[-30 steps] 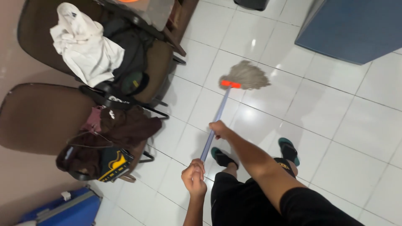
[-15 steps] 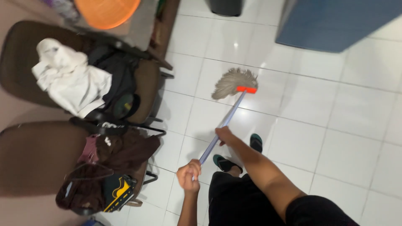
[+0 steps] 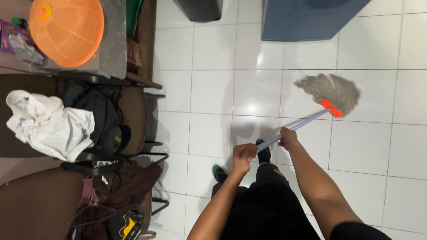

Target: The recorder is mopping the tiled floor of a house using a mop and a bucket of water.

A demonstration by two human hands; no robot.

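I hold a mop with a pale blue-grey handle. Its grey string head with an orange clamp lies spread on the white tiled floor, to my front right. My left hand grips the near end of the handle. My right hand grips it further along, toward the mop head. My legs in black shorts and my feet in dark sandals show below the hands.
Two brown chairs stand at the left, piled with a white cloth, dark clothes and bags. An orange dome cover sits on a table at top left. A blue cabinet and a dark bin stand ahead.
The mop head has swung across the floor from the left to the right. Both hands moved right with the handle, and the view turned so the chairs sit further left.
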